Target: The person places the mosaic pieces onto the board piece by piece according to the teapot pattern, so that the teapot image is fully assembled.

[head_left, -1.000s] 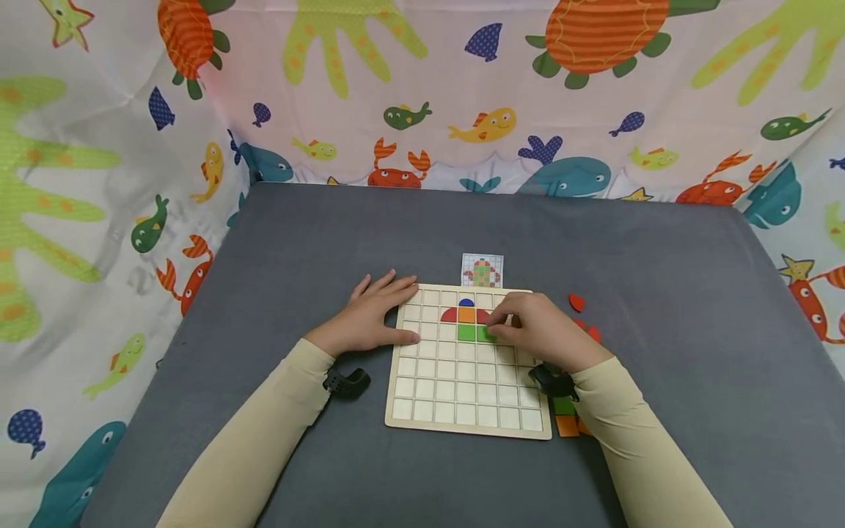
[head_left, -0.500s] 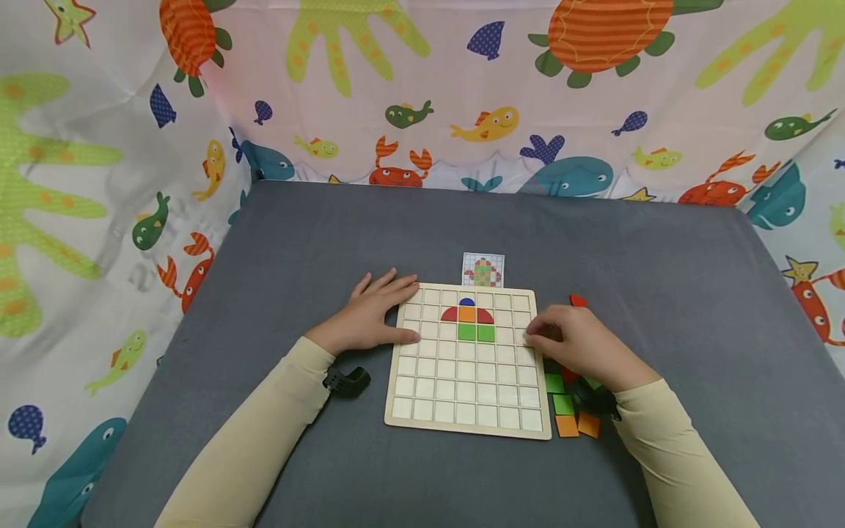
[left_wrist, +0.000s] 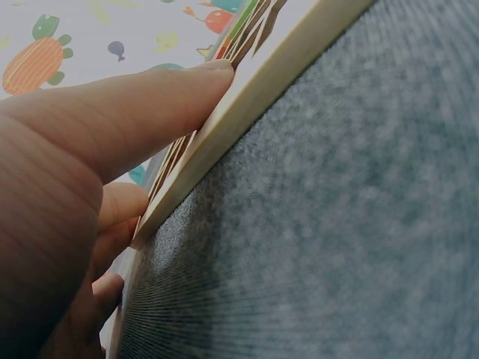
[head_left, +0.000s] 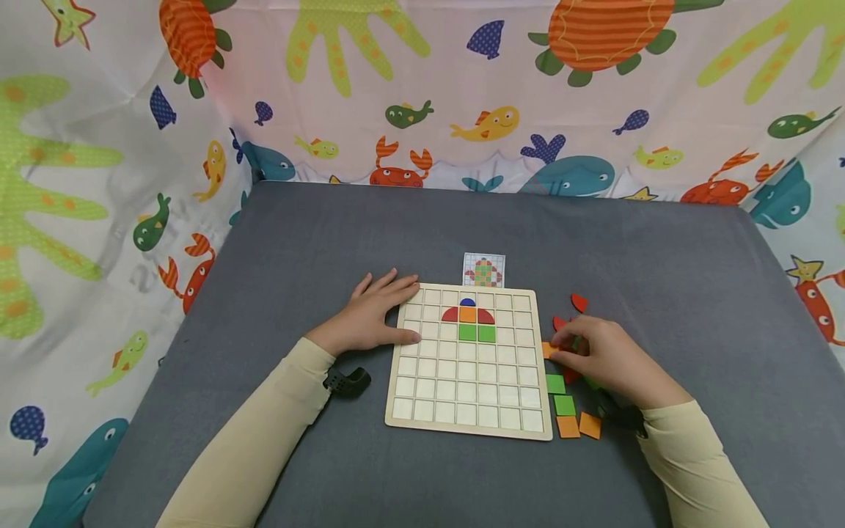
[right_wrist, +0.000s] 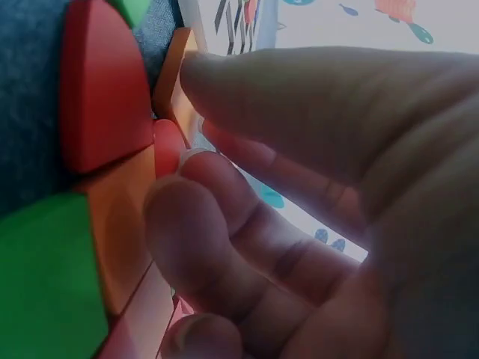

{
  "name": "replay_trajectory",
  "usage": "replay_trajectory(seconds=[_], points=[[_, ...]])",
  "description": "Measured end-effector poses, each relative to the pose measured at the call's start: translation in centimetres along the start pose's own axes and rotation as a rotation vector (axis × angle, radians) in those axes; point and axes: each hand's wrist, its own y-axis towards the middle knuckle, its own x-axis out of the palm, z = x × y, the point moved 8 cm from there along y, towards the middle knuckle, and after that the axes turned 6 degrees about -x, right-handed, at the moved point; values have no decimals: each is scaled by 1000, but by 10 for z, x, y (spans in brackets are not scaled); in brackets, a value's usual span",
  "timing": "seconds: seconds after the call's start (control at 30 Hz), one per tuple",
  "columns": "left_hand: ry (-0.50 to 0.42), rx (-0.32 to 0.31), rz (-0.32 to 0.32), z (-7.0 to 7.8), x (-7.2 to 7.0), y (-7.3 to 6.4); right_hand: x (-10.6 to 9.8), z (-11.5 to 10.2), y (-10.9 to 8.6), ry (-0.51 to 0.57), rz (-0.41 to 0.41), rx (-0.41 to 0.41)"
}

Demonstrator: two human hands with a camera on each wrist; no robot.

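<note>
In the head view, my left hand rests on the left edge of a wooden grid board with its fingers spread. The left wrist view shows the thumb lying over the board's rim. My right hand is at loose tiles just right of the board. Its thumb and forefinger pinch an orange square tile, which stands tilted by the thumb tip in the right wrist view. On the board sit a blue half-round piece, an orange square, two red curved pieces and two green squares.
A small pattern card lies behind the board. Green squares, orange squares and red pieces lie along its right side; some are covered by the right hand. A printed sea-animal cloth hangs behind the grey table.
My right hand has moved right from the second green square on the board to the loose tiles, where it now grips an orange square tile. My left hand has stayed put.
</note>
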Motion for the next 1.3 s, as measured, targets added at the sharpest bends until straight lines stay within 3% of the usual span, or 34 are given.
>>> replay_trajectory(seconds=[0.63, 0.97, 1.3], points=[[-2, 8, 7, 3, -3, 0, 0, -2, -19, 45, 1, -19], [-4, 5, 5, 1, -1, 1, 12, -7, -20, 92, -103, -28], [-6, 1, -5, 0, 0, 0, 9, -12, -19, 71, -116, -14]])
